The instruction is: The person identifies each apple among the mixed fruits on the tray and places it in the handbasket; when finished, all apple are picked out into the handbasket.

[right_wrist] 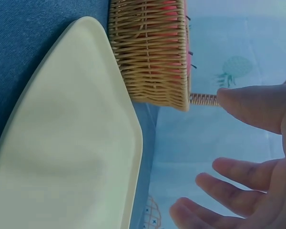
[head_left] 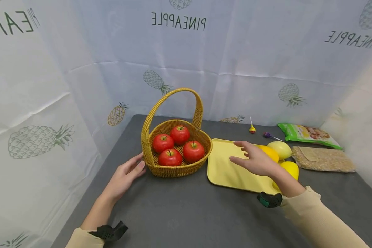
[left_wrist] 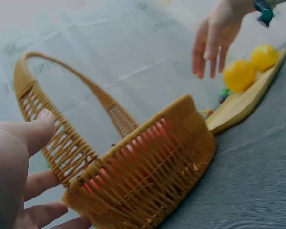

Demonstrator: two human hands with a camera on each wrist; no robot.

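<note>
A woven basket [head_left: 179, 171] with a tall arched handle stands on the dark table, and several red apples [head_left: 169, 157] lie inside it. My left hand [head_left: 124, 177] is at the basket's left side by the foot of the handle, its fingers loosely spread. In the left wrist view the thumb lies near the handle and the fingertips are at the basket's lower edge; firm contact is hard to tell. My right hand [head_left: 255, 159] hovers above the yellow tray [head_left: 224, 165], fingers apart and holding nothing. Yellow fruits [head_left: 289, 169] rest on the tray's right part, partly hidden by the right arm.
Behind the tray lie a yellow lollipop [head_left: 252, 129] and a purple lollipop [head_left: 268, 135]. A green snack packet [head_left: 310, 135] and a clear bag of grains [head_left: 323, 159] are at the right. A pineapple-print curtain [head_left: 179, 51] hangs around the table.
</note>
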